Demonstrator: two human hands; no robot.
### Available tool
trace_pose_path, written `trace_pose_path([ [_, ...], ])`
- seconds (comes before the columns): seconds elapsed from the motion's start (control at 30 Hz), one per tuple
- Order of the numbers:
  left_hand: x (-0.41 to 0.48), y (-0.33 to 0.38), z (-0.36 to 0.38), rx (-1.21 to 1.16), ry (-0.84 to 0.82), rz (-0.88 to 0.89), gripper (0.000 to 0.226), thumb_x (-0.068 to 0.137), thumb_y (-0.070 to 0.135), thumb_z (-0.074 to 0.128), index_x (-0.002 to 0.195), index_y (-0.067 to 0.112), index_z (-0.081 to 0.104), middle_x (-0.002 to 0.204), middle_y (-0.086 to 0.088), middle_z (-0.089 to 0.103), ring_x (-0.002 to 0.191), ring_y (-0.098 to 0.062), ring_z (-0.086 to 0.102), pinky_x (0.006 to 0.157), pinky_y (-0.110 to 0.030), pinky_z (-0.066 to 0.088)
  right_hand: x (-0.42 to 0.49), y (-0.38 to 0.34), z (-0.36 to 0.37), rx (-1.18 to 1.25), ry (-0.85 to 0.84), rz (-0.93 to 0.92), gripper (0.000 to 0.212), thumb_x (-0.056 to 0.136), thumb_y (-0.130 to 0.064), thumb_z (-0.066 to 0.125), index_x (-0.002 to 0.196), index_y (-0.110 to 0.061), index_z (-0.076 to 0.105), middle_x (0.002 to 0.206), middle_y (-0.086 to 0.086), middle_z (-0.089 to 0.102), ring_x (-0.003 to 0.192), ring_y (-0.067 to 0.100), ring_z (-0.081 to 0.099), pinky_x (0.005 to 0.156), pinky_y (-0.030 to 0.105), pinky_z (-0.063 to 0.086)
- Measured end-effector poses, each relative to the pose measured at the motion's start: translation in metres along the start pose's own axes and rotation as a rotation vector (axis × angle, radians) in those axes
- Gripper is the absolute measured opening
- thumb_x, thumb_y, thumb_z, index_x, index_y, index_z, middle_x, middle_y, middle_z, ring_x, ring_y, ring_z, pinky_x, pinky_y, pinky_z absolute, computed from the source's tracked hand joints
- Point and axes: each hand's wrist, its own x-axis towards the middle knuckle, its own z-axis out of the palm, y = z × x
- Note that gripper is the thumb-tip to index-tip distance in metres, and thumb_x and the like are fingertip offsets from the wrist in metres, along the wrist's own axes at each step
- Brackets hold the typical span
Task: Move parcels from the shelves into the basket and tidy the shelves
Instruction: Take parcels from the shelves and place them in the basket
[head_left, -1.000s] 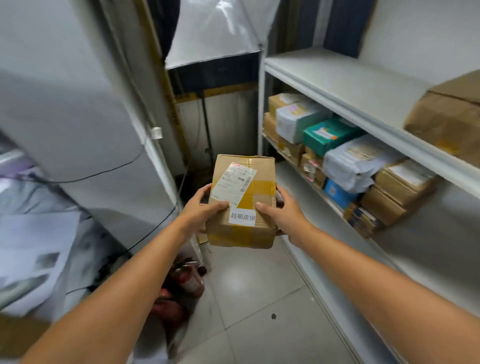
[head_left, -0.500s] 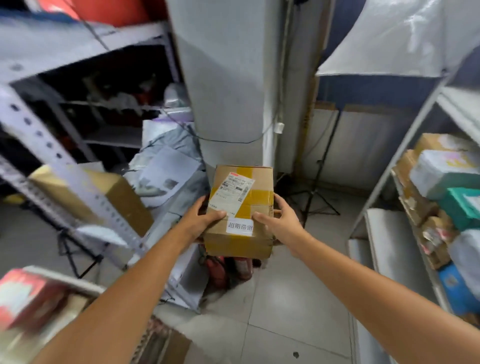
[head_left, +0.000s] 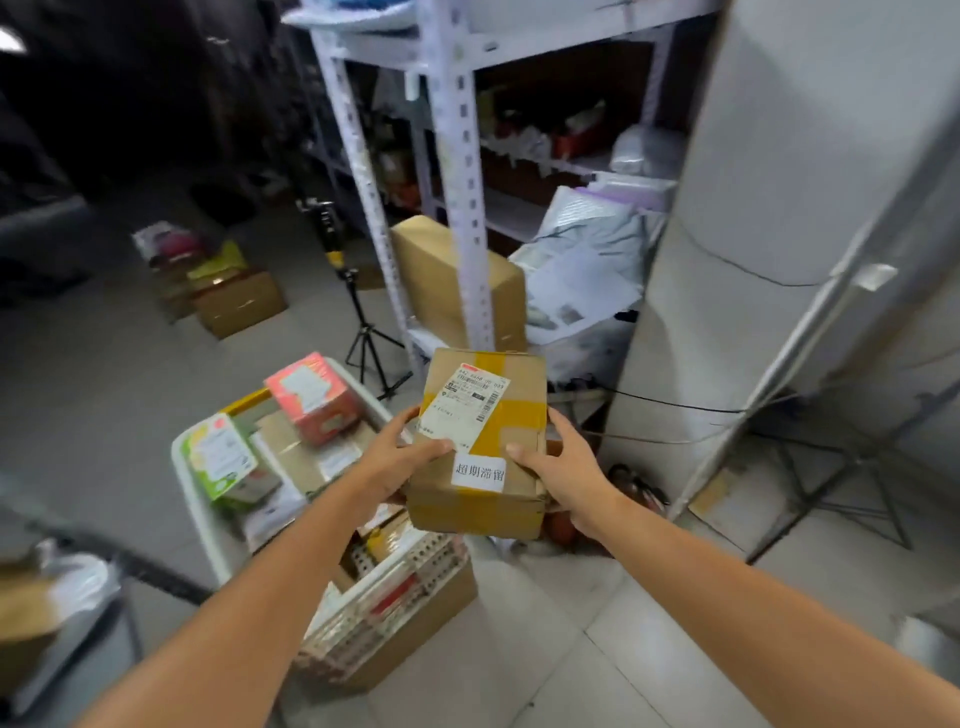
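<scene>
Grey floor tiles (head_left: 571, 649) and a tall metal shelf (head_left: 462, 182) filled this crowded storeroom. The brown parcel (head_left: 514, 421) was up in the air in the middle, held out in front of the person. Its long side ran from near to far. Its top, with a white label and yellow tape, faced up and leaned a little toward the person.

The left hand (head_left: 400, 457) gripped the parcel's left edge, with the thumb on top by the label. The right hand (head_left: 566, 473) gripped the right edge the same way. Both hands were clamped tight on it.

The white basket (head_left: 192, 499) sat lower down and to the left of the parcel. The left hand was the one nearer to it. A pink box (head_left: 311, 397) and a green box (head_left: 221, 454) already lay in the basket on top of flat brown parcels, so it looked quite full.

I think the parcel had to go left and down next. It would most likely land on the flat parcels near the pink box. It might slide off if set on a slope.
</scene>
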Motion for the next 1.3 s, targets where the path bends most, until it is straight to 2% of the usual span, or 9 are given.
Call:
trace_pose_path([
  [0.17, 0.000, -0.037, -0.076, -0.068, 0.100, -0.031, 0.063, 0.073, 0.045, 0.082, 0.119, 0.060, 0.041, 0.117, 0.009, 0.062, 0.101, -0.023, 0.067, 0.082, -0.053, 0.058, 0.023, 0.002, 0.083, -0.057, -0.111, -0.012, 0.064, 0.084, -0.024, 0.078, 0.133, -0.041, 0.041, 0.122, -0.002, 0.066, 0.109, 0.018, 0.065, 0.090, 0.042, 0.057],
  [0.27, 0.001, -0.053, -0.116, -0.119, 0.139, -0.053, 0.070, 0.077, 0.040, 0.081, 0.131, 0.051, 0.040, 0.118, 0.004, 0.063, 0.099, -0.024, 0.068, 0.079, -0.048, 0.060, 0.041, 0.004, 0.128, -0.073, -0.182, -0.003, 0.065, 0.080, -0.029, 0.081, 0.129, -0.046, 0.042, 0.127, -0.001, 0.065, 0.109, 0.021, 0.066, 0.091, 0.048, 0.056],
  [0.37, 0.002, -0.062, -0.150, -0.147, 0.175, -0.074, 0.068, 0.081, 0.037, 0.077, 0.134, 0.048, 0.036, 0.112, 0.005, 0.064, 0.094, -0.019, 0.069, 0.066, -0.037, 0.060, 0.060, 0.002, 0.168, -0.077, -0.243, 0.017, 0.066, 0.082, -0.028, 0.080, 0.135, -0.043, 0.042, 0.124, -0.003, 0.063, 0.106, 0.019, 0.065, 0.081, 0.044, 0.059],
  [0.47, 0.013, -0.071, -0.181, -0.198, 0.249, -0.116, 0.064, 0.082, 0.037, 0.077, 0.128, 0.050, 0.035, 0.108, 0.009, 0.062, 0.095, -0.019, 0.067, 0.073, -0.041, 0.060, 0.087, -0.001, 0.205, -0.084, -0.330, 0.020, 0.065, 0.085, -0.020, 0.077, 0.136, -0.041, 0.042, 0.123, -0.006, 0.061, 0.104, 0.015, 0.063, 0.081, 0.039, 0.059],
  [0.6, 0.034, -0.085, -0.217, -0.267, 0.357, -0.157, 0.068, 0.081, 0.036, 0.078, 0.133, 0.049, 0.036, 0.115, 0.005, 0.063, 0.100, -0.024, 0.068, 0.083, -0.050, 0.058, 0.135, -0.004, 0.254, -0.133, -0.452, 0.024, 0.069, 0.079, -0.026, 0.081, 0.130, -0.049, 0.042, 0.129, -0.005, 0.061, 0.110, 0.020, 0.064, 0.089, 0.047, 0.058],
  [0.8, 0.067, -0.098, -0.263, -0.401, 0.519, -0.175, 0.075, 0.086, 0.025, 0.074, 0.146, 0.038, 0.032, 0.117, -0.003, 0.062, 0.090, -0.017, 0.067, 0.050, -0.028, 0.055, 0.198, -0.018, 0.325, -0.181, -0.628, 0.000, 0.072, 0.084, -0.016, 0.077, 0.138, -0.043, 0.037, 0.121, -0.012, 0.058, 0.107, 0.012, 0.063, 0.092, 0.038, 0.057],
  [0.9, 0.085, -0.108, -0.290, -0.427, 0.558, -0.201, 0.075, 0.084, 0.031, 0.075, 0.145, 0.041, 0.032, 0.113, 0.000, 0.063, 0.092, -0.016, 0.067, 0.056, -0.029, 0.054, 0.226, -0.022, 0.360, -0.242, -0.665, 0.010, 0.076, 0.084, -0.022, 0.077, 0.145, -0.038, 0.036, 0.127, -0.004, 0.058, 0.110, 0.017, 0.062, 0.093, 0.041, 0.056],
  [1.07, 0.120, -0.133, -0.336, -0.461, 0.593, -0.213, 0.075, 0.085, 0.029, 0.074, 0.146, 0.040, 0.032, 0.103, 0.006, 0.063, 0.085, -0.011, 0.067, 0.050, -0.023, 0.053, 0.265, -0.015, 0.421, -0.281, -0.694, 0.031, 0.080, 0.081, -0.024, 0.079, 0.146, -0.042, 0.036, 0.131, 0.000, 0.058, 0.111, 0.020, 0.063, 0.088, 0.045, 0.059],
  [1.3, 0.175, -0.182, -0.392, -0.488, 0.562, -0.212, 0.081, 0.082, 0.034, 0.077, 0.146, 0.043, 0.030, 0.120, -0.005, 0.061, 0.099, -0.020, 0.067, 0.065, -0.031, 0.058, 0.313, 0.013, 0.489, -0.303, -0.687, 0.066, 0.079, 0.080, -0.023, 0.080, 0.142, -0.046, 0.038, 0.131, 0.003, 0.057, 0.110, 0.021, 0.064, 0.089, 0.044, 0.058],
])
